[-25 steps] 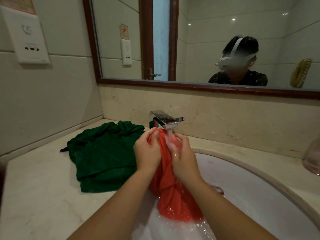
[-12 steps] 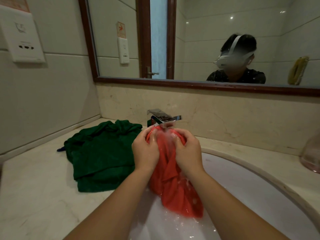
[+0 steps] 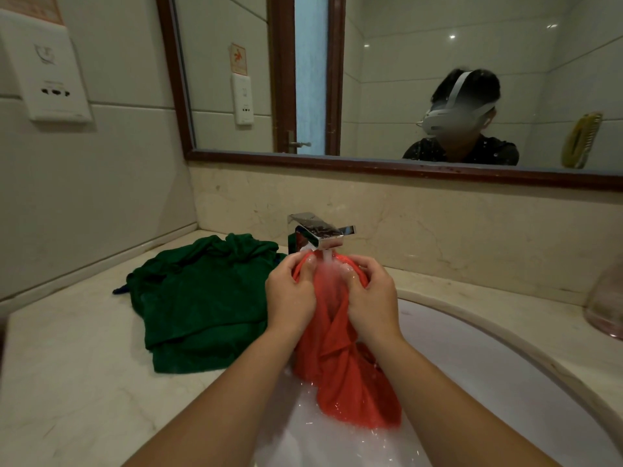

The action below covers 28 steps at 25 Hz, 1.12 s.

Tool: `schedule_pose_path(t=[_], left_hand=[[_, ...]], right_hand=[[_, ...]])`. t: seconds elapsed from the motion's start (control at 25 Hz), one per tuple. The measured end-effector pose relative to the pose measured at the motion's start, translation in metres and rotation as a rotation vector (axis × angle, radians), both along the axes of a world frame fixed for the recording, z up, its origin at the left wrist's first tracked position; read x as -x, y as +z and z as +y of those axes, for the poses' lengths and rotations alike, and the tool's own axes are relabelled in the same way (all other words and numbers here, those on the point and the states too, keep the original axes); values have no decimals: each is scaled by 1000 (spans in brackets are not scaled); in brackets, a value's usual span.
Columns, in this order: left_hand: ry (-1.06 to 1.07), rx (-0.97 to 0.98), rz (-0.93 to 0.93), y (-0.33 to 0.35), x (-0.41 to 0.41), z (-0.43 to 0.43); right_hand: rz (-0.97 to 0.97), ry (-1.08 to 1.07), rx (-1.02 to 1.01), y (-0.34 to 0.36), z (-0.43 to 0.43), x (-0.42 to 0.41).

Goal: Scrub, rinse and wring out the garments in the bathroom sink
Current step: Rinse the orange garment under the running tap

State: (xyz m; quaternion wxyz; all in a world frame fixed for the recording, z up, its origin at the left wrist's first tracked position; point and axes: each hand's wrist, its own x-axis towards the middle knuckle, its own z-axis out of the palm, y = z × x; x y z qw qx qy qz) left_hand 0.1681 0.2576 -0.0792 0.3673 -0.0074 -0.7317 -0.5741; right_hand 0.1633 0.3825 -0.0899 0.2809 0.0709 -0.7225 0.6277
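A wet red garment [image 3: 340, 375] hangs bunched over the white sink [image 3: 478, 375], its top held right under the chrome faucet [image 3: 317, 234]. Water runs from the spout onto the cloth between my hands. My left hand [image 3: 290, 298] grips the garment's upper left edge, fingers curled round the fabric. My right hand [image 3: 372, 299] grips the upper right edge the same way. The garment's lower end trails into the wet basin. A dark green garment [image 3: 202, 301] lies crumpled on the counter to the left of the sink.
The marble counter [image 3: 67, 382] runs left to a tiled wall with a white socket plate [image 3: 47, 72]. A wood-framed mirror [image 3: 404, 163] spans the back wall. A pinkish translucent container [image 3: 606, 298] stands at the right edge of the counter.
My hands have moved slightly apart at the garment's top, opening the cloth under the running water. My right hand went from rubbing the fabric to gripping its right edge.
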Motion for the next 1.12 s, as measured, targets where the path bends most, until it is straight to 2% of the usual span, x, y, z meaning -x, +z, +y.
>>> schedule_pose_path(t=[0.36,0.52,0.72,0.92,1.12], left_hand=[[34,-73,74,2,0,-1],[30,-92,74,3,-4,0],[18,-81,5,-1,2,-5],[-52,-68,-48,-4,3,1],[-123,-84,-127,-13,8,2]], right_hand=[[52,64,-6,-1,-4,-2],[-1,115,-15,-5,-7,1],[31,88,-103,-4,-7,-4],[59,71,38,2,-4,-7],[54,67,-37,-3,-4,-10]])
